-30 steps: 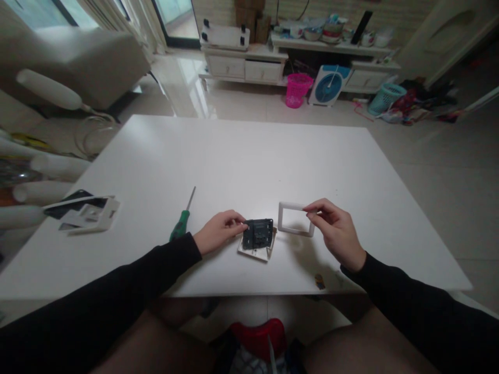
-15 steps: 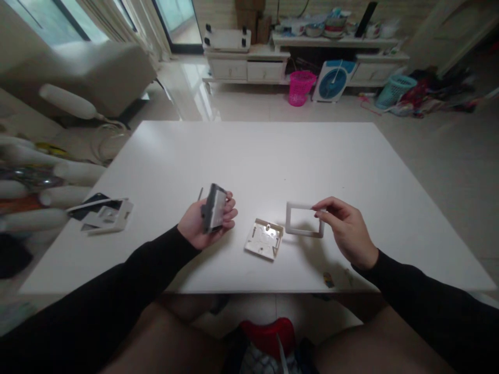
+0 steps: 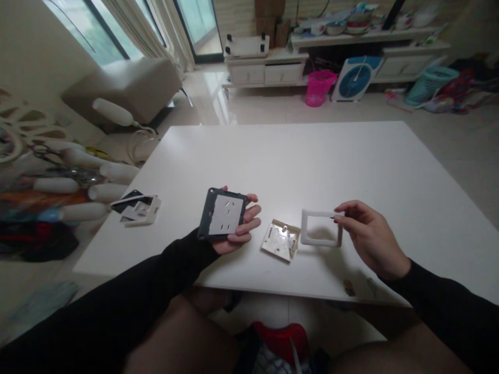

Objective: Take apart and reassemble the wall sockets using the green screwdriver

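A wall socket (image 3: 226,215), light-faced with a dark rim, rests in my left hand (image 3: 244,228); its slotted front is turned up toward me and my fingers wrap its right edge. Between thumb and fingers, my right hand (image 3: 362,228) pinches the right side of a white rectangular cover frame (image 3: 320,243), held above the table with its middle open. Between the two hands a cream mounting box (image 3: 280,241) lies on the table, hollow side up, just left of the cover frame.
On the white table (image 3: 280,166), more socket parts (image 3: 140,210) lie at the left edge. A small yellow and dark item (image 3: 349,287) is near the front edge. Beyond the table stand a pink basket (image 3: 319,88) and a blue fan (image 3: 354,79).
My left hand has turned the socket from edge-on to face-up. The right hand still holds the cover frame. The whole view has shifted, so the table appears farther right.
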Motion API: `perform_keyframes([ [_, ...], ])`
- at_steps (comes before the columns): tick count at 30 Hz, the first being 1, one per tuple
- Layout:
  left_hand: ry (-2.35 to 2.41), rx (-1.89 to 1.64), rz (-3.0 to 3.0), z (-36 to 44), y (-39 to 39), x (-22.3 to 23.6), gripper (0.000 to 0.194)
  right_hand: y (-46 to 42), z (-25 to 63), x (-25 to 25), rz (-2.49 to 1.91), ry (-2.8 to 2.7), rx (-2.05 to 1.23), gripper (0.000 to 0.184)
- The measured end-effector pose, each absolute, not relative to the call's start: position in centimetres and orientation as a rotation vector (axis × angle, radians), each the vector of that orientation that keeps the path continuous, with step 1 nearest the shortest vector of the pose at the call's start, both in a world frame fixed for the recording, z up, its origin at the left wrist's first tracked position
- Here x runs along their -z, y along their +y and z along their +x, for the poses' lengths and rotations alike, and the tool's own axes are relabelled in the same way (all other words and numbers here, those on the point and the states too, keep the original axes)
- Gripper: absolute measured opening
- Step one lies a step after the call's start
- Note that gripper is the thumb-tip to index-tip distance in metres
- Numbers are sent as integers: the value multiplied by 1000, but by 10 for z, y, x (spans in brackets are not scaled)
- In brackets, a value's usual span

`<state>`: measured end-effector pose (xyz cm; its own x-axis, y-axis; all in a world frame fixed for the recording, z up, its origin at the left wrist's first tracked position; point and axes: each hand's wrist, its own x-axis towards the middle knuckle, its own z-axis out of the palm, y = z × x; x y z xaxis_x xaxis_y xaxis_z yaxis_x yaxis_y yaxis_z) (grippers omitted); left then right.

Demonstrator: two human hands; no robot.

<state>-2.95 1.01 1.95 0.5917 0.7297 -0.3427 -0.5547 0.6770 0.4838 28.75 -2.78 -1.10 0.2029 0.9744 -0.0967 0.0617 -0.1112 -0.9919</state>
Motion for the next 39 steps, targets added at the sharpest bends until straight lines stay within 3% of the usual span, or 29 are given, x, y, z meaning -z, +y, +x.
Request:
perform_keyframes([
  [7,747,-954,283,-33,20,-17,42,-25,288,7,-1392,-1079,-1098,31],
  [9,767,-992,237,-33,24,-16,39,-25,290,2,-1354,-1200,-1017,22],
  [11,776,-1012,209,-33,25,-14,37,-27,293,-4,-1265,-1406,-840,7],
  [15,744,-1008,206,-34,25,-14,34,-36,295,-13,-1051,-1774,-331,26],
  [19,693,-989,237,-35,22,-14,34,-45,296,-14,-1040,-1852,-85,31],
  [26,770,-984,287,-35,25,-15,32,-39,300,-17,-1111,-2088,-152,30],
  [33,1123,-1006,446,-32,39,-5,18,-20,318,-14,-1239,-2246,-372,19],
  [39,1228,-985,637,-34,41,6,50,-22,319,-8,-1302,-2364,-437,19],
])
